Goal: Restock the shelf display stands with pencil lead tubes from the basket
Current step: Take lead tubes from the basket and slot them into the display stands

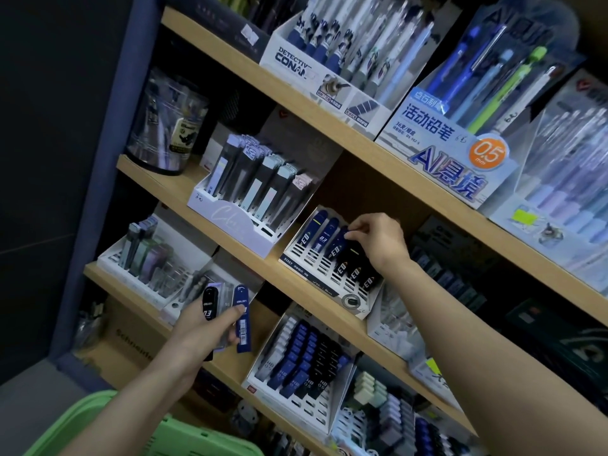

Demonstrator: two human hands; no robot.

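A white slotted display stand [297,258] sits on the middle shelf and holds several blue and black lead tubes marked 03. My right hand [378,238] pinches the top of a blue lead tube [335,243] standing in the stand's third column. My left hand [204,330] is lower left and grips a fan of lead tubes [241,319]: a black one, a clear one and a blue one with a barcode. The green basket [148,429] is at the bottom left, under my left forearm.
Another lead stand [260,386] with blue, white and black HB tubes stands on the shelf below. A white stand [230,212] of tall tubes is left of my right hand. Pen display boxes [444,139] fill the upper shelf. A dark wall lies to the left.
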